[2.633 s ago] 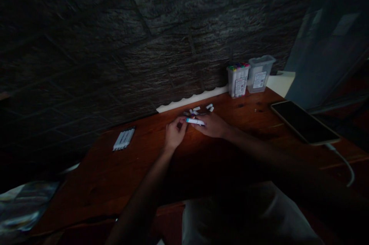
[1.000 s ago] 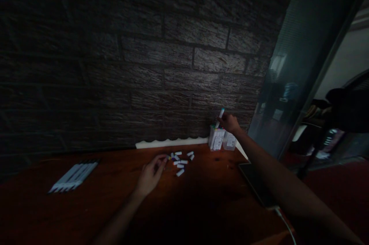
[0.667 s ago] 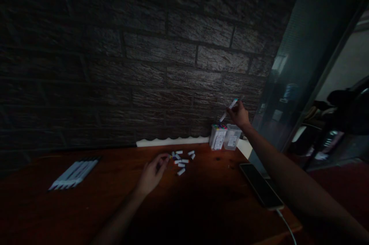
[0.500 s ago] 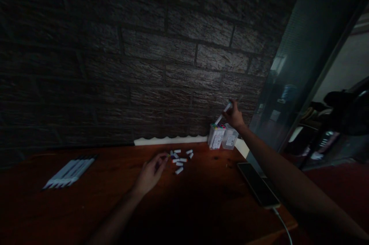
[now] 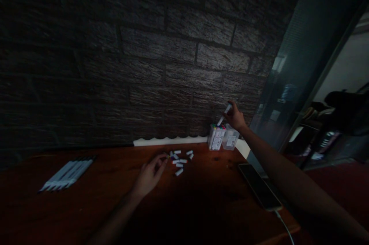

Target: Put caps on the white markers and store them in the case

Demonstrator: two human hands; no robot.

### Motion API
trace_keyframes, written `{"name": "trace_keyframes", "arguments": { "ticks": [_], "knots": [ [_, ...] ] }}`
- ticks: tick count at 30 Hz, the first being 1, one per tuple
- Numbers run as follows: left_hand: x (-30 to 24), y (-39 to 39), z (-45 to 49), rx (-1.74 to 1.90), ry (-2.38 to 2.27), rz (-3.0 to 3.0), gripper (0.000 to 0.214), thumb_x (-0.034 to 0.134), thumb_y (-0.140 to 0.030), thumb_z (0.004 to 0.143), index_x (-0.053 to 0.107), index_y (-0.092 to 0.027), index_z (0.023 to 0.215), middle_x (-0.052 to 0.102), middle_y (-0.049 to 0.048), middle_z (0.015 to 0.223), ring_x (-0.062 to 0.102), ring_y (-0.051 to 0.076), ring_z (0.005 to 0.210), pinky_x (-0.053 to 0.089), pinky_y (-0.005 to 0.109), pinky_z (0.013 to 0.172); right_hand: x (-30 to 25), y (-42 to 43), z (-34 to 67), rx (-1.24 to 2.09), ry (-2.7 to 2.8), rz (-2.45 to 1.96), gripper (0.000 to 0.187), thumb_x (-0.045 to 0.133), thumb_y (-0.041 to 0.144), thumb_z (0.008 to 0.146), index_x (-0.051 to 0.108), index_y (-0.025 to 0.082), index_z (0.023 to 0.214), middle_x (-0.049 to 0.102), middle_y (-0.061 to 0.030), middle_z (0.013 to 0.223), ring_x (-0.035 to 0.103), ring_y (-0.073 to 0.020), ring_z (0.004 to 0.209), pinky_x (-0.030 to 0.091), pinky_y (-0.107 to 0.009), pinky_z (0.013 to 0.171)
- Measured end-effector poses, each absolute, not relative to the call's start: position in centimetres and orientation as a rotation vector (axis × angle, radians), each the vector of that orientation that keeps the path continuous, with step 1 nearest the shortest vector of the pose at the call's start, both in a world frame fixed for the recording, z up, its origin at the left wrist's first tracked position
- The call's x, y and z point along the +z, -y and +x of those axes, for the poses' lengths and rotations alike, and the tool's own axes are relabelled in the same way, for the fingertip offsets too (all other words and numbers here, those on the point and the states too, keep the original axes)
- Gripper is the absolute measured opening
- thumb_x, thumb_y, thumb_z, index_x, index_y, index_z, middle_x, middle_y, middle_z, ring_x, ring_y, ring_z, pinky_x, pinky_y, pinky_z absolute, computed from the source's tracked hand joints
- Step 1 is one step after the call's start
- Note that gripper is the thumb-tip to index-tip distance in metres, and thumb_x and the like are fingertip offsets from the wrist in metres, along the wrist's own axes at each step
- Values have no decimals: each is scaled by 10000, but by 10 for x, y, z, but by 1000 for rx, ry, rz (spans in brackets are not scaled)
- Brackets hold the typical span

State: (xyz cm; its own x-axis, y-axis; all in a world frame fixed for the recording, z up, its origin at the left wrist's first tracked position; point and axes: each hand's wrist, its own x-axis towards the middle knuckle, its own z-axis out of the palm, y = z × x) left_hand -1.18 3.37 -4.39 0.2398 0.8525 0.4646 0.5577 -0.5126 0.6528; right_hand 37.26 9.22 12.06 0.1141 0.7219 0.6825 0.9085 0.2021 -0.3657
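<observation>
My right hand [image 5: 235, 117] is closed on a white marker [image 5: 224, 114], held at a slant with its lower end just above a clear plastic box [image 5: 216, 139] of upright markers with coloured tops. Against that box stands a second clear box [image 5: 230, 141] with a label. On the table, my left hand [image 5: 151, 174] pinches a small marker cap [image 5: 168, 157] with a yellowish end, mostly hidden by the fingertips. Several loose white caps [image 5: 179, 171] lie just right of these fingers, some showing coloured ends.
Several white markers with dark ends [image 5: 67, 175] lie in a row at the left of the wooden table [image 5: 207, 199]. A phone [image 5: 260, 187] with a white cable lies near the right edge. A white scalloped strip [image 5: 170, 141] runs along the brick wall [image 5: 161, 53].
My right hand has lowered the marker slightly toward the box. The left hand stays almost in place beside the caps. The view has shifted a little.
</observation>
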Motion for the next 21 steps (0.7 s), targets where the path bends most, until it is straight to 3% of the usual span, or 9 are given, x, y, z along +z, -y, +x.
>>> {"name": "trace_keyframes", "arguments": {
  "ticks": [14,21],
  "knots": [
    [-49,-37,-13,1154,-1298,2179,345,456,-426,888,594,-213,1120,626,-23,680,593,144,598,446,234,597,132,-86,376,-297,1579,-1459,651,573,265,785,360,145,1388,692,-57,812,655,-207,727,479,-312,700],
    [-45,-36,-13,1090,-1347,2162,380,434,-465,894,587,-211,1133,650,-8,734,617,154,650,458,251,635,120,-100,377,-326,1731,-1678,580,576,255,832,394,169,1375,721,-44,865,675,-183,740,474,-263,685]
  ]
}}
